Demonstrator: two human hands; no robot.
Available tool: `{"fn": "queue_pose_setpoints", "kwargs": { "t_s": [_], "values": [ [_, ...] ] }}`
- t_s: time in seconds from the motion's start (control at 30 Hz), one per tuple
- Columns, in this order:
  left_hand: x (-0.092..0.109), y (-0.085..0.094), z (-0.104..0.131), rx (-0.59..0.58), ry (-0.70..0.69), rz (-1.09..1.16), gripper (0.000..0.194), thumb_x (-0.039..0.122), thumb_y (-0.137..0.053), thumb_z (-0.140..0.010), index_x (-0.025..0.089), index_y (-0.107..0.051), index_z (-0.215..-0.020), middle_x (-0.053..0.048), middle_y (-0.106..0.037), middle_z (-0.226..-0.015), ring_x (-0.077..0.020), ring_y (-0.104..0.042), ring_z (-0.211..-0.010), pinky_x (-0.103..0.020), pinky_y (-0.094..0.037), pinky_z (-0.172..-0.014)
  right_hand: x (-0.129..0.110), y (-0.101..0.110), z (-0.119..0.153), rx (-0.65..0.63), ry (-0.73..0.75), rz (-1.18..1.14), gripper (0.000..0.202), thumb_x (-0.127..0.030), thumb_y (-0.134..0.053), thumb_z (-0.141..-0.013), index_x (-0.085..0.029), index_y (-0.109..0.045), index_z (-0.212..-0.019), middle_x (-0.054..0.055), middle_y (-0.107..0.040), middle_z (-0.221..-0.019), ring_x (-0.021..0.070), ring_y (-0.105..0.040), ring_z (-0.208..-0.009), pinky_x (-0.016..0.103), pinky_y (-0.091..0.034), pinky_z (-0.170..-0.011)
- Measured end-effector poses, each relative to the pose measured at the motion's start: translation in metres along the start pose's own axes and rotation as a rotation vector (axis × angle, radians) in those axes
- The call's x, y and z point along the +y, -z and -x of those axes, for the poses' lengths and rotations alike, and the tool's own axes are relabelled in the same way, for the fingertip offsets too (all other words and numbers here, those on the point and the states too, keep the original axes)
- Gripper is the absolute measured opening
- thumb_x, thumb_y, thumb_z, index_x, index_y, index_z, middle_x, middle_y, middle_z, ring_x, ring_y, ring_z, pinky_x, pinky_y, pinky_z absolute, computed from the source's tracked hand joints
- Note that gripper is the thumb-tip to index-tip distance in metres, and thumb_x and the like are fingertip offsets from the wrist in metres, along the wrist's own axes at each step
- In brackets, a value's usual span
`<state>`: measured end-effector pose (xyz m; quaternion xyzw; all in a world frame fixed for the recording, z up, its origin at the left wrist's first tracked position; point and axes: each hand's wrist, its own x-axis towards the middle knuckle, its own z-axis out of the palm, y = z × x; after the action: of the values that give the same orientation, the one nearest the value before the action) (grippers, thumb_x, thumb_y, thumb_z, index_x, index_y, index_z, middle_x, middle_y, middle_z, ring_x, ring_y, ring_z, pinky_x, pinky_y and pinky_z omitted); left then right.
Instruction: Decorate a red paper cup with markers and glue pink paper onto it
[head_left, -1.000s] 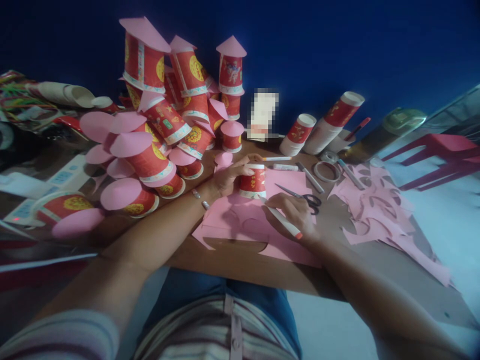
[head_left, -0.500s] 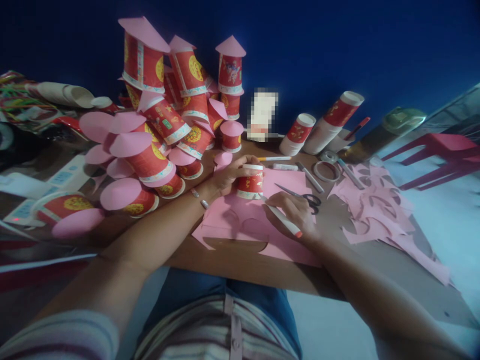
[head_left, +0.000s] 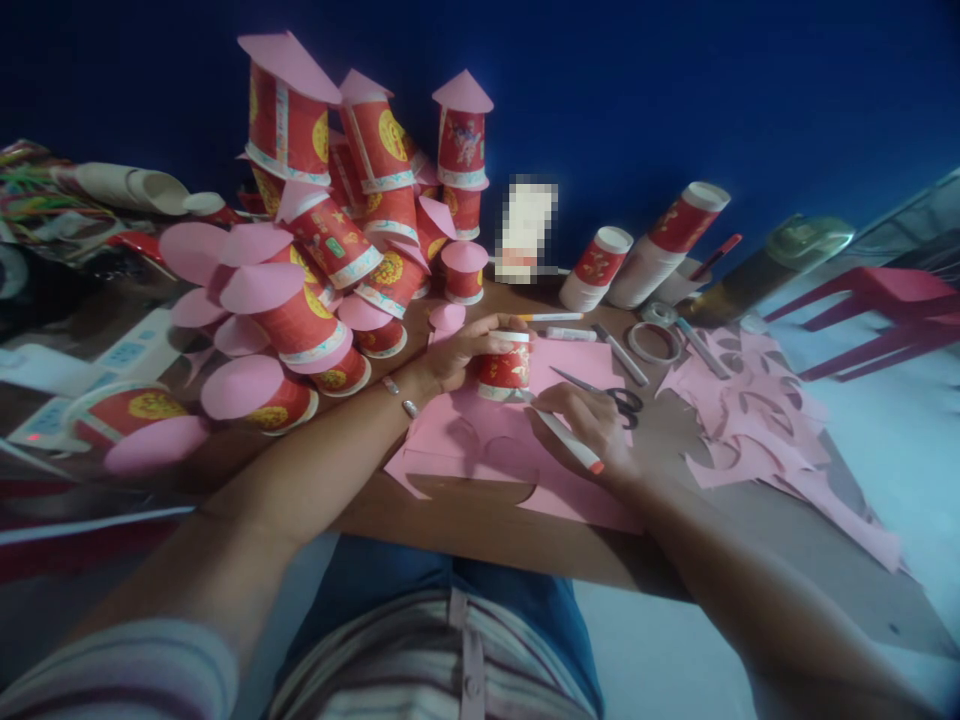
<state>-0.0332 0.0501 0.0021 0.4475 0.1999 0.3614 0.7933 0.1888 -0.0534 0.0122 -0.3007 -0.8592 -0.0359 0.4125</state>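
In the head view, the left hand (head_left: 471, 352) curls its fingers round the upper part of a red cup (head_left: 505, 372), which stands on pink paper (head_left: 442, 462), back from the table's (head_left: 450, 510) near edge. The right hand (head_left: 589, 418) is closed round a marker (head_left: 570, 445), tip at the cup's lower rim. Scissors (head_left: 625, 405) lie just beside that hand; scraps (head_left: 765, 425) spread towards the table's right edge.

cup (head_left: 506, 368): on the paper (head_left: 506, 450), in the left hand (head_left: 463, 352)
marker (head_left: 564, 436): in the right hand (head_left: 585, 412), tip by the cup's foot
scissors (head_left: 628, 402): on the paper, just behind the right hand
lanterns (head_left: 304, 325): piled left of and behind the left hand
tape (head_left: 676, 348): right of the paper
scraps (head_left: 757, 420): on the table's (head_left: 450, 515) right end
stacks (head_left: 600, 262): behind the tape, left of the bottle (head_left: 784, 262)
stool (head_left: 892, 295): beyond the table, far right
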Motion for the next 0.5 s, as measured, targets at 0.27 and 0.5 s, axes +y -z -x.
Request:
{"fn": "queue_pose_setpoints", "kwargs": {
  "t_s": [0.27, 0.5],
  "values": [
    [0.0001, -0.0002, -0.0001, 0.002, 0.005, -0.005, 0.052, 0.029, -0.092, -0.074, 0.018, -0.068, -0.118, -0.014, -0.076, -0.125, -0.0216, -0.072, -0.098, -0.038, -0.055, -0.091, 0.0003, -0.0007, 0.0005, -0.021, -0.011, -0.014, 0.009, -0.015, -0.066, -0.103, -0.023, -0.064, -0.105, 0.001, -0.072, -0.083, 0.0150, -0.068, -0.065, 0.028, -0.053, -0.058],
    [0.0017, -0.0015, 0.0010, -0.020, -0.002, -0.038, 0.051, 0.032, -0.092, -0.074, 0.017, -0.069, -0.117, -0.015, -0.076, -0.125, -0.0235, -0.073, -0.102, -0.036, -0.055, -0.088, 0.0012, -0.0013, 0.0003, -0.027, -0.014, -0.037, 0.011, -0.013, -0.066, -0.103, -0.022, -0.062, -0.107, 0.002, -0.073, -0.086, 0.0147, -0.069, -0.066, 0.028, -0.053, -0.059]
  ]
}}
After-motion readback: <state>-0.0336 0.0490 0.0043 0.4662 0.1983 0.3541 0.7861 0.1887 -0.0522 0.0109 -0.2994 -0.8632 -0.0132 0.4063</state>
